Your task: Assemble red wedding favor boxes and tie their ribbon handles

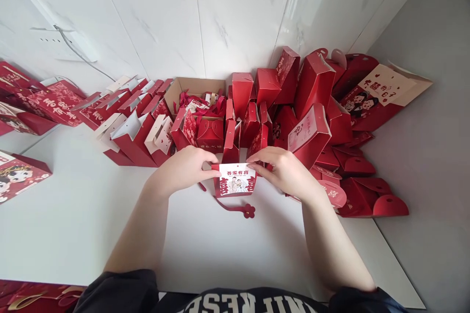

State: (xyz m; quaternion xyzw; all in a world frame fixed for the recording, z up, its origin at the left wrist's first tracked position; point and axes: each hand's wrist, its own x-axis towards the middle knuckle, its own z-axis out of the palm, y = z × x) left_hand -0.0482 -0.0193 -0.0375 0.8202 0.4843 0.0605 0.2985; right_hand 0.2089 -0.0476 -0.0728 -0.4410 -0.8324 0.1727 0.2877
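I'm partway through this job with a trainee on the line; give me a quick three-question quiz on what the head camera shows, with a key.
1. Multiple choice: what shape is at the end of the red strap lying in front of the white-fronted box?
A) heart
B) flower
C) star

2. True or false: the left hand and the right hand are both on the white-fronted box.

3. Short answer: which is nearer the bottom edge of the picture, the red strap or the open cardboard carton?

Key:
1. B
2. True
3. The red strap
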